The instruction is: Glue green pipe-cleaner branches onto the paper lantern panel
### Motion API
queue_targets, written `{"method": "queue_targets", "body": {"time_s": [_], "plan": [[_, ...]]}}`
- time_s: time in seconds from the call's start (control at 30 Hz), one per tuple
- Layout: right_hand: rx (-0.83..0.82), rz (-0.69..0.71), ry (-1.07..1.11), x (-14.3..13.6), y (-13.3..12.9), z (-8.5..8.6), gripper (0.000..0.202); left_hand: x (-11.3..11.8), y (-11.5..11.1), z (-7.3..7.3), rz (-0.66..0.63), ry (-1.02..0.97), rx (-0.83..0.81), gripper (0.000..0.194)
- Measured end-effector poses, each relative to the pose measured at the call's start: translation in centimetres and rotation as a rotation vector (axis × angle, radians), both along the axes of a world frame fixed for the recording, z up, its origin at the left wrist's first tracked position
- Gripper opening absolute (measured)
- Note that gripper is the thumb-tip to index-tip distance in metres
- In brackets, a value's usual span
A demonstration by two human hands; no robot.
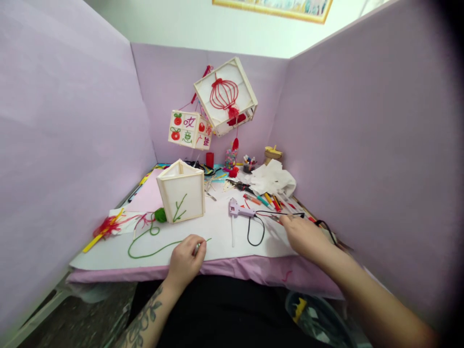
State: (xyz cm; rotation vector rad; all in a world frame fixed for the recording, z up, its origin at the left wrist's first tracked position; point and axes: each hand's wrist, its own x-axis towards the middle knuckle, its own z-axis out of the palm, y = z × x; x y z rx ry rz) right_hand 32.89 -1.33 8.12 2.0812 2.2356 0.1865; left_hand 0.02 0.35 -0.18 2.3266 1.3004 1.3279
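Observation:
Near the table's front edge, my left hand [187,256] pinches the end of a green yarn [145,255], whose tip sticks out past the fingers. The yarn loops left to a green ball [160,215]. Beside the ball stands a white paper lantern [186,195] in a pale wooden frame, with green branch lines on its front. At the right, my right hand [300,232] reaches down to the table among pens and tools; its fingers are closed at a dark, thin item too small to name. A lilac glue gun [241,209] lies between the hands, its stick pointing forward.
Two decorated lanterns [224,94] hang at the back. Crumpled white paper [273,178], markers [266,200] and black pliers [239,185] lie at the back right. Red yarn [108,226] is at the left. Lilac panels surround the table [213,249]; a bin [319,319] stands below.

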Motion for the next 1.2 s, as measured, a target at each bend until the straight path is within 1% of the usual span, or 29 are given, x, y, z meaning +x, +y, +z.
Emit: {"method": "queue_targets", "body": {"time_s": [0.07, 0.1, 0.17, 0.2, 0.27, 0.33, 0.37, 0.43, 0.5, 0.53, 0.57, 0.6, 0.67, 0.73, 0.8, 0.9, 1.03, 1.2], "plan": [[-0.015, 0.008, 0.089, 2.6, -2.3, 0.8, 0.034, -0.1, 0.0, -0.1, -0.005, -0.009, -0.006, 0.013], [0.016, -0.002, 0.264, 4.0, -3.3, 1.2, 0.034, -0.1, 0.1, -0.1, -0.007, -0.015, -0.014, 0.013], [0.143, -0.014, 0.662, 6.8, -4.9, 1.5, 0.027, -0.2, 0.2, 0.0, 0.004, -0.043, -0.033, 0.014], [0.203, -0.045, 0.865, 7.8, -5.3, 1.5, 0.027, -0.2, 0.3, 0.2, 0.017, -0.07, -0.043, 0.014], [0.31, -0.14, 1.254, 8.4, -5.5, 1.2, 0.033, 0.1, 0.5, 0.8, 0.051, -0.133, -0.056, 0.015], [0.322, -0.204, 1.573, 6.9, -4.8, 0.4, 0.039, 0.5, 0.9, 1.6, 0.064, -0.166, -0.051, 0.015], [0.294, -0.196, 1.697, 5.3, -4.2, 0.0, 0.04, 0.9, 1.1, 2.0, 0.055, -0.163, -0.037, 0.014], [0.181, -0.124, 1.867, 1.2, -2.8, -1.0, 0.04, 1.5, 1.5, 2.5, 0.021, -0.153, -0.001, 0.014], [0.083, -0.054, 1.996, -3.4, -1.5, -1.9, 0.04, 2.0, 1.9, 2.6, -0.007, -0.161, 0.034, 0.013], [0.004, -0.017, 2.048, -5.5, -0.9, -2.4, 0.04, 2.1, 2.0, 2.5, -0.013, -0.169, 0.05, 0.013], [-0.075, 0.036, 2.082, -7.4, -0.3, -2.8, 0.041, 2.1, 2.2, 2.3, -0.012, -0.173, 0.06, 0.012], [-0.11, 0.089, 2.085, -9.0, 0.2, -3.3, 0.04, 2.1, 2.2, 2.1, -0.01, -0.177, 0.067, 0.012], [-0.081, 0.144, 2.025, -11.4, 1.2, -4.0, 0.038, 2.0, 2.3, 1.7, -0.012, -0.173, 0.069, 0.012], [-0.017, 0.145, 1.896, -12.7, 1.9, -4.6, 0.037, 1.9, 2.2, 1.5, -0.047, -0.183, 0.065, 0.011], [0.0, 0.161, 1.753, -13.4, 2.1, -5.1, 0.036, 1.9, 2.1, 1.5, -0.087, -0.21, 0.06, 0.01], [-0.018, 0.194, 1.627, -14.0, 1.6, -5.7, 0.045, 1.9, 2.1, 1.6, -0.093, -0.252, 0.063, 0.009], [0.001, 0.161, 1.536, -14.8, 0.4, -6.7, 0.047, 1.9, 2.1, 1.6, -0.061, -0.286, 0.074, 0.01], [-0.068, 0.15, 1.521, -15.6, 0.0, -7.6, 0.05, 1.9, 1.9, 1.7, -0.037, -0.335, 0.111, 0.009]]}}
